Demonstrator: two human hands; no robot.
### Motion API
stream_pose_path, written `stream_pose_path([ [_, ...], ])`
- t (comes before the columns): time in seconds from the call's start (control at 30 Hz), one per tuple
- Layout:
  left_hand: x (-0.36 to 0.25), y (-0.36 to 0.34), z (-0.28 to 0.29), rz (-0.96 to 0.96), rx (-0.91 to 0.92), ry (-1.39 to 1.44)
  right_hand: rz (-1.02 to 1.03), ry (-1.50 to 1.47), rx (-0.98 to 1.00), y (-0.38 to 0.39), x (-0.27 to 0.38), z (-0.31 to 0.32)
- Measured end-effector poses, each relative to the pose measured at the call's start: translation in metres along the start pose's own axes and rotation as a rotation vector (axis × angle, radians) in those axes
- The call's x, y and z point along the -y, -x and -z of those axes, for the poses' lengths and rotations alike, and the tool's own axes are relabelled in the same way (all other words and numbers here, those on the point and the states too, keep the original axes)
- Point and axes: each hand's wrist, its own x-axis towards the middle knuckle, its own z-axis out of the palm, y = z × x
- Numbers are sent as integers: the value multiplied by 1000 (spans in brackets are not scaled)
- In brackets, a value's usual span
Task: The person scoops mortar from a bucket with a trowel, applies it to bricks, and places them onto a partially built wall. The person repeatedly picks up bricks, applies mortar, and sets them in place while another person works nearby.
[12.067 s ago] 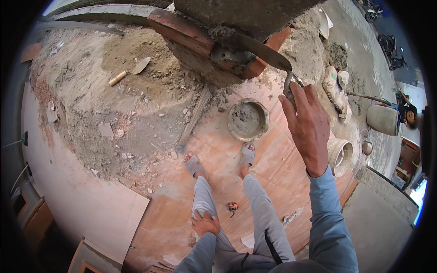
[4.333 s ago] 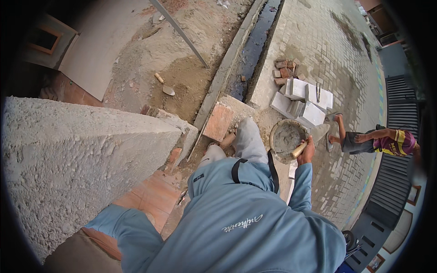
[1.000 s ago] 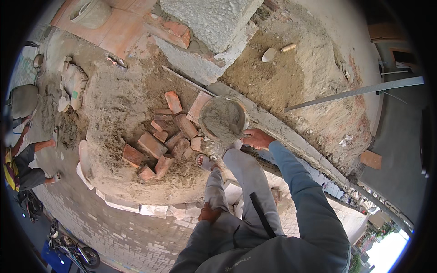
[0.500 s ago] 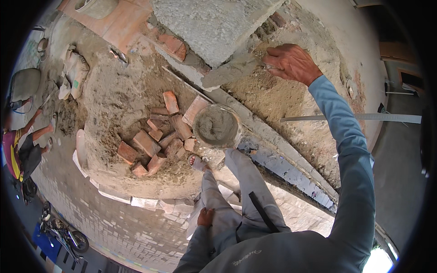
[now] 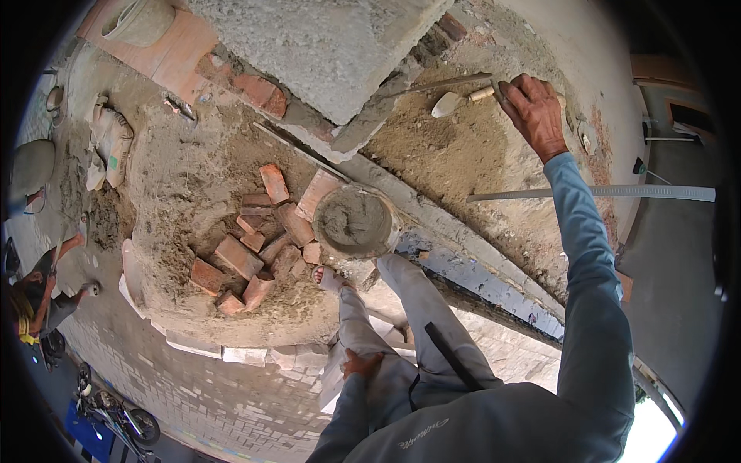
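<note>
My right hand is closed on the handle of a trowel, its narrow-looking blade pointing left to the edge of the rough concrete block, where grey mortar and bricks show. Below it another trowel, with a pale wooden handle, lies on the sandy soil. My left hand rests on my left thigh with nothing visible in it, its fingers lying across the cloth. A round bucket of wet mortar stands by my feet, beside a loose heap of broken bricks.
A gutter and concrete edge run diagonally past my right leg. A long metal strip crosses the soil at right. A person works at far left near sacks and motorbikes. A white bucket sits upper left.
My right hand has gone from the mortar bucket up to the block's corner, then rightward with the trowel, uncovering the lying trowel again. The person at left has shifted.
</note>
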Motion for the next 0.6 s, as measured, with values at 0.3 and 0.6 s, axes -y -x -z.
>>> stream_pose_path([
  [0.3,5,-40,2,24,-125,-185,-391,-337,896,164,262,-63],
  [0.6,18,-49,-2,-52,-273,-298,-876,-765,963,186,430,-205],
])
